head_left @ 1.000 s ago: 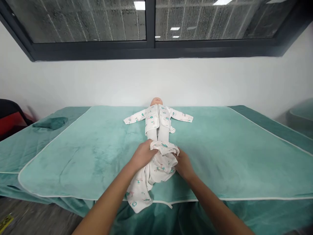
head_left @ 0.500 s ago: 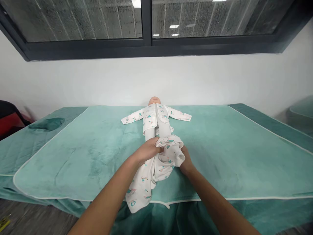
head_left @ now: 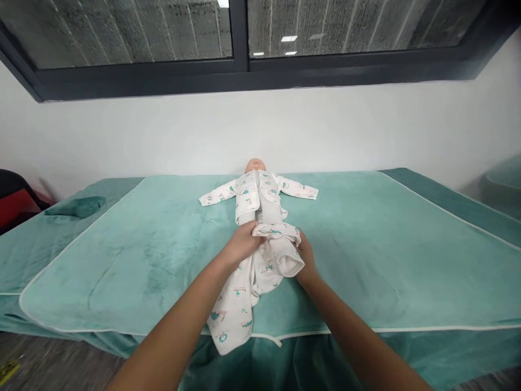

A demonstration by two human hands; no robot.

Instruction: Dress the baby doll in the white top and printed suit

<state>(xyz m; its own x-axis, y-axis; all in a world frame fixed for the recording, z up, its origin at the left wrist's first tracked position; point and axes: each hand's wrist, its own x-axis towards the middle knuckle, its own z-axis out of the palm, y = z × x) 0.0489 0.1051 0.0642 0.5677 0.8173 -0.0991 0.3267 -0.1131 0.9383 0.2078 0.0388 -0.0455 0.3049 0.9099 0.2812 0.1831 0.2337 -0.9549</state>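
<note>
A baby doll (head_left: 255, 164) lies on its back, head toward the wall, in a white printed jacket (head_left: 247, 196) with both sleeves spread wide. Around its lower legs are white printed baby trousers (head_left: 232, 317), their waist bunched up and one leg trailing toward me over the bed's front edge. My left hand (head_left: 246, 243) is closed on the left side of the bunched waistband. On the other side, my right hand (head_left: 305, 258) grips the gathered cloth; some of its fingers are hidden behind the fabric. The doll's feet are out of sight inside the trousers.
A green plush cover (head_left: 386, 260) with white piping lies over the bed. At the left are a dark green cushion-like fold (head_left: 75, 207) and a red and black object (head_left: 18, 201). Behind the bed rises a white wall (head_left: 163, 136) below a dark-framed window (head_left: 240, 70).
Both hands have moved slightly away from me, up along the doll's legs, bringing the bunched waistband with them. The doll's upper body stays in place.
</note>
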